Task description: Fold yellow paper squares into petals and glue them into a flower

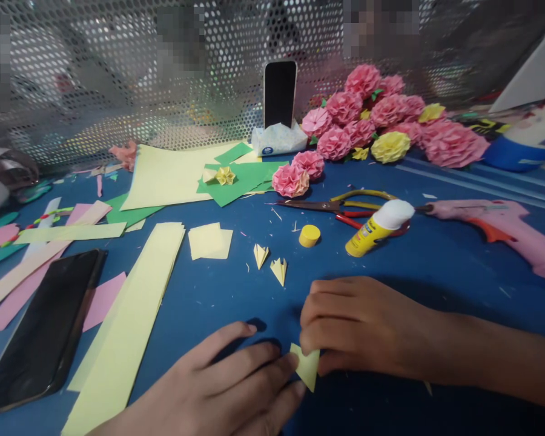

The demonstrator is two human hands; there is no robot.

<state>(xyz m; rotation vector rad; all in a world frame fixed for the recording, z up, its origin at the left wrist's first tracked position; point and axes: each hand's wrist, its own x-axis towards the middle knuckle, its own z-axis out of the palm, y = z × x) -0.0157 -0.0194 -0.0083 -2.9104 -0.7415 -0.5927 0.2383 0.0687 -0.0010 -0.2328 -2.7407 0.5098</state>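
A small folded piece of pale yellow paper (307, 368) lies between my hands near the front of the table. My left hand (236, 384) has its thumb and index fingertip at the paper's left edge, with the other fingers spread. From the right, my right hand (363, 327) pinches the paper's upper part with bent fingers; its thumb is mostly hidden. Just beyond are two small folded yellow paper pieces, one pointed (260, 257) and one with notched tips (279, 271). Square yellow slips (210, 241) lie overlapped farther left.
An uncapped glue stick (367, 236), its yellow cap (309, 235), scissors (318, 206) and a pink glue gun (504, 221) lie beyond my right hand. Yellow strips (131, 327) and a phone (45, 327) are left. Pink paper flowers (345, 106) and an upright phone (280, 94) stand behind.
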